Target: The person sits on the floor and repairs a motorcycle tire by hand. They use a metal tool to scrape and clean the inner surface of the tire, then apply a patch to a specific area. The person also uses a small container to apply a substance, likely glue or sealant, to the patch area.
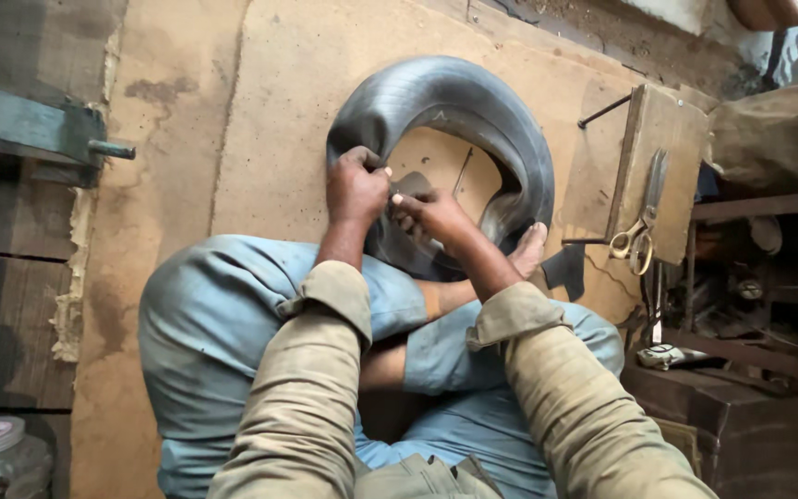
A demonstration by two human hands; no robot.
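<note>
Black inner tube [473, 111] under both hands, scissors [644, 226] on wooden board [671, 139] nearby

left hand [355, 188]: fist-like, fingers curled tight in a pinch, knuckles up | right hand [431, 214]: fingers bent, thumb raised, just beside the left | both forearms extended forward, sleeves rolled to mid-forearm | legs crossed, one bare foot [530, 248] forward

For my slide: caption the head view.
Both hands, left hand and right hand, press on a black inner tube.
</note>
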